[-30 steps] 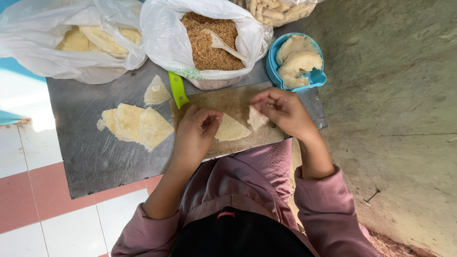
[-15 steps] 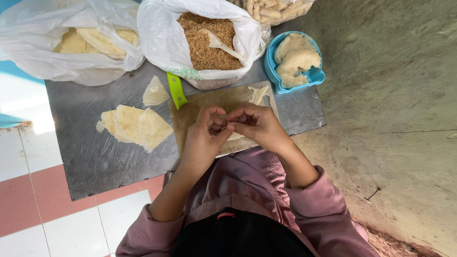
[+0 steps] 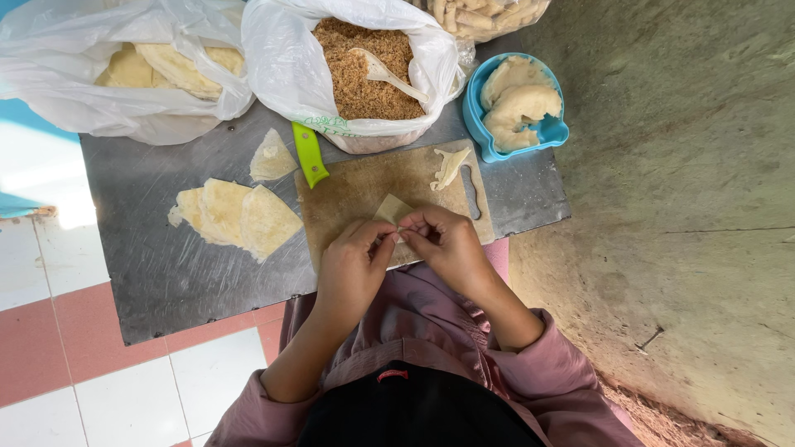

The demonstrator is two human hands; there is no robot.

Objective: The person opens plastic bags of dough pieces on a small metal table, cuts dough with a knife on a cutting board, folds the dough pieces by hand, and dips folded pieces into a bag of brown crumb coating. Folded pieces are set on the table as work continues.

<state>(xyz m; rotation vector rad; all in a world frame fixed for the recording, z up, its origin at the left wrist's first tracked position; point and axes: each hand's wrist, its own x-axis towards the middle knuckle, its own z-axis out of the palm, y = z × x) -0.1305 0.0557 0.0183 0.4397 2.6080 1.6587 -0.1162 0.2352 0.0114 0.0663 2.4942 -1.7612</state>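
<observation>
My left hand (image 3: 352,266) and my right hand (image 3: 443,244) meet over the near edge of a wooden cutting board (image 3: 356,184). Both pinch one small pale triangular dough wrapper (image 3: 391,210), whose tip sticks out beyond my fingers. Another torn scrap of wrapper (image 3: 449,165) lies at the board's far right. A green-handled knife (image 3: 310,154) rests at the board's far left corner. The part of the wrapper under my fingers is hidden.
A grey metal sheet (image 3: 157,257) holds a stack of cut wrappers (image 3: 236,213) and one loose piece (image 3: 271,157). Behind stand a bag of brown crumbly filling with a spoon (image 3: 364,66), a bag of round wrappers (image 3: 157,70) and a blue bowl of dough lumps (image 3: 515,103). Concrete floor lies right.
A second ago my hands lay apart on two wrapper pieces on the board. They came together and now pinch one piece; another scrap lies at the board's far right.
</observation>
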